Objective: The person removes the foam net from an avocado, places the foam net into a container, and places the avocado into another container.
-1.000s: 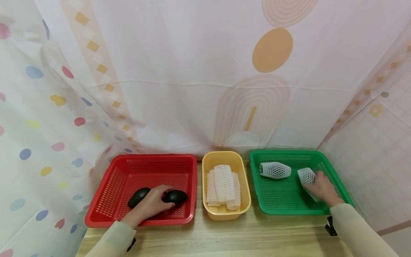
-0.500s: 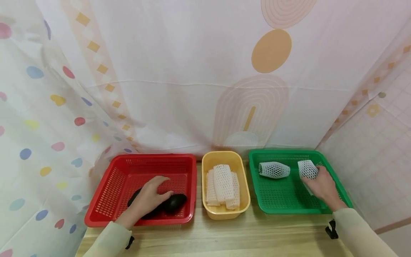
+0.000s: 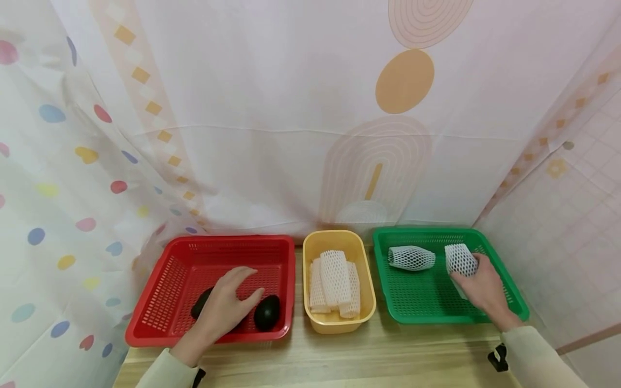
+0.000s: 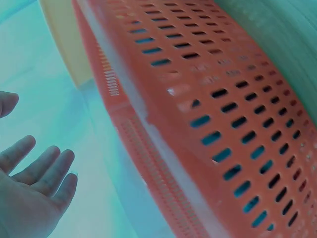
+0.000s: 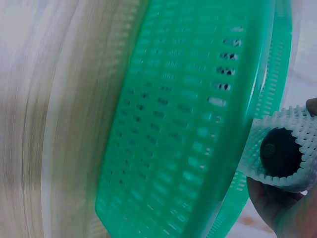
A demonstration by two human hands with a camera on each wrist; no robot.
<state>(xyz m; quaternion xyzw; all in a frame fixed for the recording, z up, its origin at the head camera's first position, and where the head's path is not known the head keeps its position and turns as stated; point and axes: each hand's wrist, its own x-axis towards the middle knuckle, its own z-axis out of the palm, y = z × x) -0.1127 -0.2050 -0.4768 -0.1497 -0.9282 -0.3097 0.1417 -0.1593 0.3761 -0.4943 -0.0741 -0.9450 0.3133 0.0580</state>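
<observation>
My left hand (image 3: pixel 220 307) is over the red basket (image 3: pixel 137 323), fingers relaxed and thumb apart, holding nothing. One dark avocado (image 3: pixel 267 312) lies just right of the thumb. Another avocado (image 3: pixel 199 304) is partly covered by the hand, and something dark shows beneath the palm. In the left wrist view the left hand (image 4: pixel 37 183) has its fingers loosely extended. My right hand (image 3: pixel 485 283) grips an avocado in a white foam net (image 3: pixel 460 262), tilted over the green basket (image 3: pixel 402 318). The right wrist view shows the avocado's dark end (image 5: pixel 281 152) inside the net's opening.
Between the baskets, a yellow bin (image 3: pixel 337 327) holds several white foam nets (image 3: pixel 336 277). A second netted item (image 3: pixel 411 258) lies in the green basket's back left. The wooden table (image 3: pixel 359 361) runs in front, with a patterned curtain (image 3: pixel 271 167) behind.
My left hand has let go of the right-hand avocado and risen slightly; that avocado has turned in the red basket. My right hand has lifted the netted avocado slightly and tipped it more upright.
</observation>
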